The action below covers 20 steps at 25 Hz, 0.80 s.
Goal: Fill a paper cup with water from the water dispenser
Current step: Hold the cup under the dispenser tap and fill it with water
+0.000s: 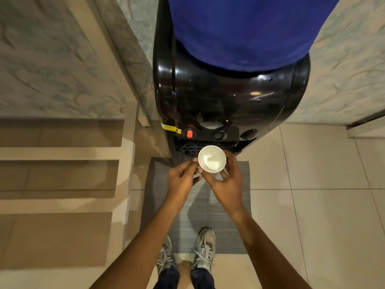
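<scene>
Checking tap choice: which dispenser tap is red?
The leftmost tap, beside the yellow sticker. The other two taps to its right are black. The paper cup sits below.

Both my arms reach forward, bare. My right hand (226,180) curls its grip around the cup (211,159) from the right and beneath; my left hand (182,178) pinches the cup's left rim with its fingertips (194,160).

single head-worn view, steeply down from above, close over the water dispenser (229,97)

Bare forearms, dark jeans (203,280), grey laced sneakers (204,249)
</scene>
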{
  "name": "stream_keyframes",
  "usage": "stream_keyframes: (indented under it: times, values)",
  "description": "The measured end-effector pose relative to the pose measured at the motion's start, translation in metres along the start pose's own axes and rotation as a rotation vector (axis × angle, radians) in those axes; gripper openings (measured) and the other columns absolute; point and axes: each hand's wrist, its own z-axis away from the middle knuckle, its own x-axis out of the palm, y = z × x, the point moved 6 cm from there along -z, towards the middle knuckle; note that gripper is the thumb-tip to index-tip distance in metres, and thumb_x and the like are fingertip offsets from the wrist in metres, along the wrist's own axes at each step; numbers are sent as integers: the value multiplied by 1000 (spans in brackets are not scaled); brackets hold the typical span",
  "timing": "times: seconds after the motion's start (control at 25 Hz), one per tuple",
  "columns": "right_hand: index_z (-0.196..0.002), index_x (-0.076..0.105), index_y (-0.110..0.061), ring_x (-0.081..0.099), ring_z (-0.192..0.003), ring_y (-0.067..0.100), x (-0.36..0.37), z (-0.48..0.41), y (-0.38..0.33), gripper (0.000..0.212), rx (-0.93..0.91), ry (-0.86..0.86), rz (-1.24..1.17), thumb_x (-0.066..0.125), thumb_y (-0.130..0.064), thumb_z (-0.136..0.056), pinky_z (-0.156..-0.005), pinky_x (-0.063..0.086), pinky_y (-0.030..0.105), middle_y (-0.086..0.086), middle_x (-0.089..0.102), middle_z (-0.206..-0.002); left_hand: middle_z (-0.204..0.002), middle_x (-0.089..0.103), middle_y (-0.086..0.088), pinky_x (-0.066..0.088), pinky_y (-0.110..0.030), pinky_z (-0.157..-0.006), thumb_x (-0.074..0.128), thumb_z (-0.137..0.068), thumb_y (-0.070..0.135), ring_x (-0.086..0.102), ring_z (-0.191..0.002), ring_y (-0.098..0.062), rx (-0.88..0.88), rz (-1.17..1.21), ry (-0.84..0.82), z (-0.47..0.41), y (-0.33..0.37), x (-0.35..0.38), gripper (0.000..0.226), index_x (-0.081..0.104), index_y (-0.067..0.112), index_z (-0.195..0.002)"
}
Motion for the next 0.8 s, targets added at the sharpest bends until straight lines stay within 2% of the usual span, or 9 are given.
stream_keyframes:
  times: [0.08, 0.16, 0.36, 0.44, 0.64, 0.8]
  values:
    - [-128, 59, -14, 65, -113, -1, 2, -2, 19, 67, 1, 6, 19, 93, -10, -70, -93, 58, 28, -20, 67, -117, -77, 78, 6, 63, -23, -72, 63, -102, 22, 77, -82, -7, -20, 25, 8, -7, -14, 2, 21, 78, 8, -98]
    - [-128, 58, -16, 66, -113, 2, 4, -2, 35, 67, 12, 5, 31, 93, -13, -71, -93, 60, 32, -18, 69, -116, -85, 80, 2, 64, -26, -76, 63, -102, 26, 77, -85, -8, -42, 53, 8, -12, -25, 2, 20, 79, 15, -97]
    - [-132, 56, -16, 67, -114, 2, 5, -3, 60, 70, 16, -11, 69, 93, -15, -72, -94, 62, 37, -9, 69, -122, -90, 82, 1, 64, -26, -76, 61, -101, 32, 79, -91, -10, -60, 77, -18, -16, -41, 1, 25, 78, 13, -98]
    - [-133, 56, -16, 68, -116, 7, 6, -3, 62, 70, 10, -12, 74, 93, -14, -73, -94, 62, 39, -7, 70, -123, -90, 82, 0, 64, -26, -77, 62, -101, 32, 78, -94, -12, -54, 61, -21, -15, -42, 2, 24, 78, 14, -99]
    - [-129, 57, -24, 67, -115, 3, 4, -7, 55, 65, -8, -18, 94, 91, -16, -75, -91, 63, 34, -18, 68, -121, -89, 82, 5, 63, -28, -81, 61, -102, 29, 77, -93, -10, -56, 80, -24, -15, -37, 11, 20, 78, 17, -99]
    - [-131, 58, -23, 68, -115, 7, 4, -9, 59, 64, -15, -22, 105, 90, -19, -76, -90, 63, 39, -12, 70, -122, -91, 80, 3, 64, -27, -77, 62, -101, 29, 75, -96, -13, -62, 102, -15, -17, -40, 10, 19, 77, 18, -100]
